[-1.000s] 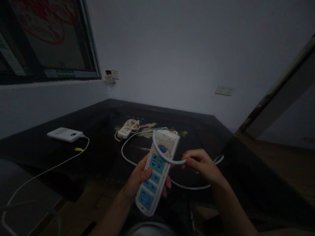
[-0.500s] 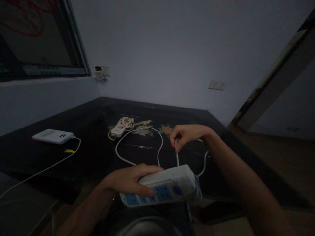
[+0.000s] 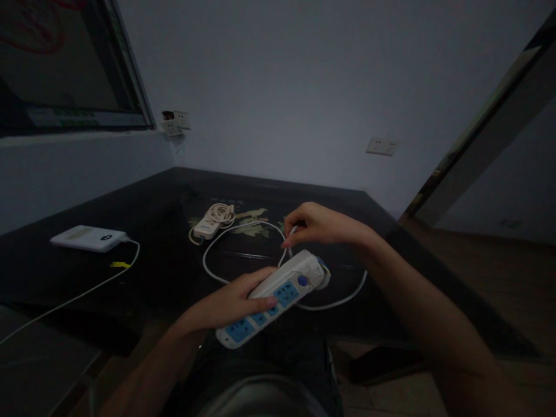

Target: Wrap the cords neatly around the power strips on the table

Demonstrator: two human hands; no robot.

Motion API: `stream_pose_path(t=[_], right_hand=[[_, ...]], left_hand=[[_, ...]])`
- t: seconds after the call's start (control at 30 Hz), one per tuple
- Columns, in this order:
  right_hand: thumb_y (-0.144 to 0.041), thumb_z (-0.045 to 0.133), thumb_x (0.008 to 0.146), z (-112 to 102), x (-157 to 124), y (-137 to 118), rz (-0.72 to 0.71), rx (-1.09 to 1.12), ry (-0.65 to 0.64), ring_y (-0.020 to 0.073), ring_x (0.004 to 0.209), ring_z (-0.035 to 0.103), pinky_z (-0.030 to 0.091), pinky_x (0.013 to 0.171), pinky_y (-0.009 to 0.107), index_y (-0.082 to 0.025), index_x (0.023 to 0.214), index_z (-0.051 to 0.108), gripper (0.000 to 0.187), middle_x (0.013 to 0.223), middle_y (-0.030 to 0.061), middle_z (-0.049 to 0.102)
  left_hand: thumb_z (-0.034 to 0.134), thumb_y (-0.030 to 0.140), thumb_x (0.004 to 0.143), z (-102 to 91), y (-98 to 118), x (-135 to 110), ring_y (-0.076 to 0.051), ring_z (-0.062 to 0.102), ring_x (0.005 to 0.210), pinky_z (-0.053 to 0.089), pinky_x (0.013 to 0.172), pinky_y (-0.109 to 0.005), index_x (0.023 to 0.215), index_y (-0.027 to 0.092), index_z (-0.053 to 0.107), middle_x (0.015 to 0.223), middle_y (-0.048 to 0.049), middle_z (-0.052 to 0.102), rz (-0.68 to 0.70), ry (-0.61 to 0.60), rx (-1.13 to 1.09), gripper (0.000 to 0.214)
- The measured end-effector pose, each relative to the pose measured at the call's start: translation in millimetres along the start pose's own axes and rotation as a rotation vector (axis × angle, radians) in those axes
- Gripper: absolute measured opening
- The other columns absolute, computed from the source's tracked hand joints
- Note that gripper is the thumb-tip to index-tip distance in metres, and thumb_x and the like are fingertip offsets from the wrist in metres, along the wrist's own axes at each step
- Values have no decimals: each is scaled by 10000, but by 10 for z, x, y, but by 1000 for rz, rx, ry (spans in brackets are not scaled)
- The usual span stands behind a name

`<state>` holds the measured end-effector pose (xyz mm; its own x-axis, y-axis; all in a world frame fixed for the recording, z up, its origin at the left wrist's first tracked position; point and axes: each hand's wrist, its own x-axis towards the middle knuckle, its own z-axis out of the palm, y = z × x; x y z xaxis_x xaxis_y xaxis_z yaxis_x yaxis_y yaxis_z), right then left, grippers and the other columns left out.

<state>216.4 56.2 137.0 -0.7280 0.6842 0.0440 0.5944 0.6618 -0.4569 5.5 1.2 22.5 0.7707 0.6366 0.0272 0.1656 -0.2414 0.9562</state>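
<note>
My left hand (image 3: 241, 298) is wrapped round a white power strip (image 3: 289, 267) with blue sockets and a round blue button. The strip is tilted, its right end higher, above the table's front edge. Just past that end, my right hand (image 3: 310, 223) pinches a white cable (image 3: 292, 234) between thumb and fingers. From there the cable runs down behind the strip, and its loops (image 3: 208, 260) lie on the table to the left and right. Coloured wires or tape show at the strip's right end, too dim to make out.
On the black table (image 3: 165, 202) lie a smaller white power strip (image 3: 206, 227) with a coiled cord and, at left, a white power bank (image 3: 89, 238) with a thin cable. Wall sockets (image 3: 382, 146) are behind. A window (image 3: 73, 63) is at upper left.
My left hand has raised and tilted the power strip, its right end shifting left and up. My right hand has moved left and slightly up, still pinching the cable.
</note>
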Motion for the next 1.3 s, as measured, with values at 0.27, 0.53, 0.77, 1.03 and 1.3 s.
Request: stream_pose_path(t=[0.27,0.53,0.77,1.03,1.3], right_hand=[[-306,710,775,210,-51,-249,177,-335,273,102,583,494,237,533,243,-167,715,706,152,629,3,616],[-261,498,928,297,-259,-397,168,-349,296,148,684,596,332,588,242,-190,875,709,228,789,46,694],[-241,450,942,543,-475,-155,253,-150,394,150,661,583,350,588,239,-160,891,638,211,772,42,658],[-270,501,896,687,-587,23,122,134,489,146,664,593,398,595,224,-168,785,649,211,718,18,660],[-266,626,805,808,-481,-60,77,387,810,189,705,640,480,635,274,-193,772,710,116,754,33,706]], left_hand=[[603,386,829,47,-45,32,-226,595,990,456,831,-319,1254,218,519,1075,-50,646,-47,191,-42,464],[625,376,817,173,-99,64,-198,647,821,487,694,-276,1260,210,500,1003,-65,676,-76,392,-332,489],[619,419,810,202,-64,34,-182,653,600,510,555,-273,1092,118,544,800,-96,700,-57,475,-630,419],[712,416,729,282,-23,38,-205,675,660,543,507,-273,1061,95,589,1047,-174,683,110,413,-910,478],[619,456,817,399,-152,140,-245,681,834,577,625,-346,1154,130,584,1039,-149,691,256,164,-1183,471]])
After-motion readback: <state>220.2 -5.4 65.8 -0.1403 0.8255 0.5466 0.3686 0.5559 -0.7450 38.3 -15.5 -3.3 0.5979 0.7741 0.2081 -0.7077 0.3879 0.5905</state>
